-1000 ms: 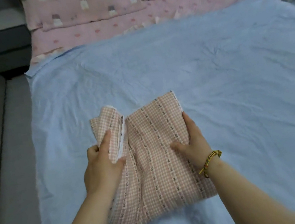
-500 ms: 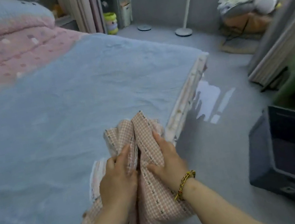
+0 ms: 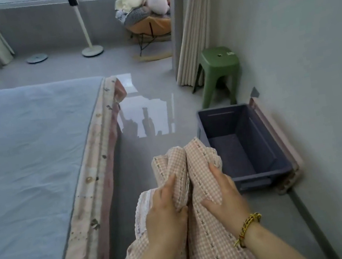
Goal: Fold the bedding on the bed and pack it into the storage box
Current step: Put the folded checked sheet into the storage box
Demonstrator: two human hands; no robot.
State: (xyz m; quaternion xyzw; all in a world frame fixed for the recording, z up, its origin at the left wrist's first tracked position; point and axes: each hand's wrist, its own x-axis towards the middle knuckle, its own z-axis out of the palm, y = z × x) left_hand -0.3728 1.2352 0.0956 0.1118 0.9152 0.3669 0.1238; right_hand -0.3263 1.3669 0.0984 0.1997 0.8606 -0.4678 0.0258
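Bedding (image 3: 199, 165), head view: the folded checked cloth is hanging in the air over the floor (image 3: 151, 178), between the bed (image 3: 21, 155) and the box (image 3: 265, 177). A second ago it was lying flat on the bed; half a second ago it was passing the bed's edge. The view is swinging with it, and the whole box is now showing, open, standing by the wall, nothing visible inside.

Left hand (image 3: 165, 217) is gripping the left half of the cloth, fingers lying over the top. Right hand (image 3: 225, 197) is gripping the right half the same way. The two hands are squeezing the halves together, so the cloth is buckling up along the middle rather than lying flat.

The cloth's far end is overlapping the box's near corner in the picture; whether it is already over the rim cannot be told.

Judgement: folding of this piece is looking finished and the carry is nearly over. Lowering into the box is coming next, and the squeezed fold may be springing open on release.
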